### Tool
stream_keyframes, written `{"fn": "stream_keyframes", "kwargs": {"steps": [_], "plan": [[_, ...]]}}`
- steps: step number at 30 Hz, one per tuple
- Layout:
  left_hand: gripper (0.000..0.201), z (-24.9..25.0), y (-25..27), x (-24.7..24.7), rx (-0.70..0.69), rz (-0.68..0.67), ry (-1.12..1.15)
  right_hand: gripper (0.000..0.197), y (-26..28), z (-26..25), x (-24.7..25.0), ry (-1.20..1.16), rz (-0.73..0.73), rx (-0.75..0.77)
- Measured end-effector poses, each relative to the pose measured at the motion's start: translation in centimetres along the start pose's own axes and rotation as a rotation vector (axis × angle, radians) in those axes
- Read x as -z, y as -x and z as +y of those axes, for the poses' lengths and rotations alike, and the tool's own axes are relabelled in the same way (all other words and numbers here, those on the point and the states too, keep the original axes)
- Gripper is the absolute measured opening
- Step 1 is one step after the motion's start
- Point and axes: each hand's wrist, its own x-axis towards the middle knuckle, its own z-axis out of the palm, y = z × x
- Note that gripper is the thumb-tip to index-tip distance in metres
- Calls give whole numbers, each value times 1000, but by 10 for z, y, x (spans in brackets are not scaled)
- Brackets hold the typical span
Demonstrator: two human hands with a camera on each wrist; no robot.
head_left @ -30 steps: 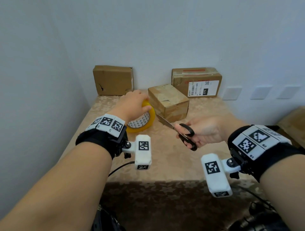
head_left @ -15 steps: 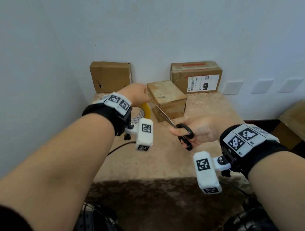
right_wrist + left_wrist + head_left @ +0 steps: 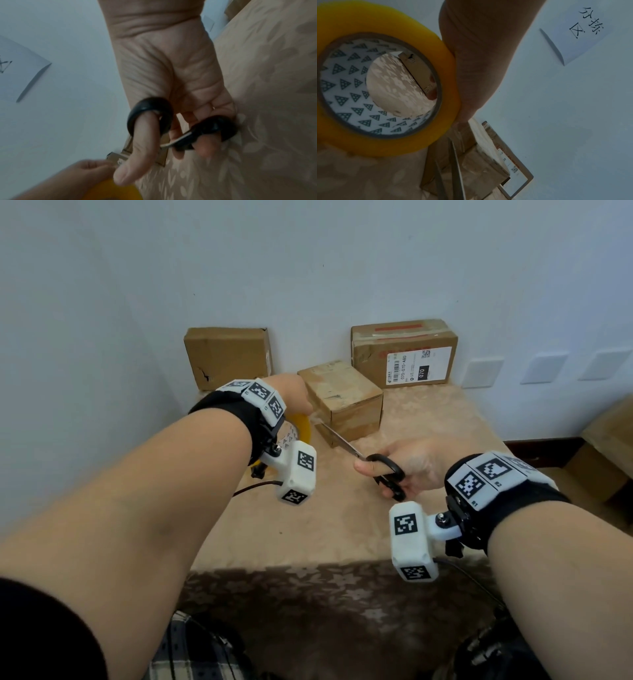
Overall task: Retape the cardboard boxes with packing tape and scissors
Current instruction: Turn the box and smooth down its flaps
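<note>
My left hand (image 3: 291, 397) grips a yellow roll of packing tape (image 3: 303, 426) (image 3: 385, 81) held up just left of a small cardboard box (image 3: 342, 397) in the middle of the table. My right hand (image 3: 407, 467) holds black-handled scissors (image 3: 387, 470) (image 3: 154, 117), thumb and fingers through the loops. The blades (image 3: 339, 440) are parted and point up-left toward the gap between roll and box. Any tape strip there is too faint to make out.
Two more cardboard boxes stand against the back wall: a plain one (image 3: 227, 357) at left and a labelled one (image 3: 404, 352) at right. The table (image 3: 342, 525) has a beige patterned cloth; its front edge is close to me. Walls close in at left and behind.
My left hand has lifted the tape roll off the table and brought it up beside the small box. The scissors have moved forward toward the roll.
</note>
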Motion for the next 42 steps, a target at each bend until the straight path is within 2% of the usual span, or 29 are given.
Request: {"fn": "stream_keyframes", "kwargs": {"steps": [1,3,5,6,8,9,11,13,16,18,21,24,33,42], "plan": [[33,0,0,1,0,1,21,34,2,3,3,5,-61,5],[33,-2,3,3,-7,20,57,43,7,7,9,42,-154,19],[34,-4,6,3,-9,41,79,54,10,7,12,43,-204,35],[30,-4,7,3,-6,46,88,51,12,5,12,33,-203,35],[22,-5,11,3,-12,49,98,41,14,-3,6,13,-160,19],[19,-6,12,3,-20,51,104,42,13,-7,2,8,-133,16],[14,-7,13,3,-29,54,131,57,9,-14,-8,2,-102,33],[12,-8,15,5,-22,58,165,61,0,-20,-18,-23,-62,60],[16,-7,14,6,8,52,198,54,-10,-28,-29,-78,-9,102],[21,-8,11,6,46,46,204,54,-16,-30,-34,-93,10,143],[16,-9,8,8,100,35,199,55,-23,-33,-39,-78,43,193],[25,-8,8,8,126,35,147,59,-29,-32,-41,-32,91,241],[36,-4,9,6,183,41,151,53,-32,-31,-45,-50,95,300],[29,-4,5,1,190,68,180,56,-28,-30,-39,-41,72,293]]}}
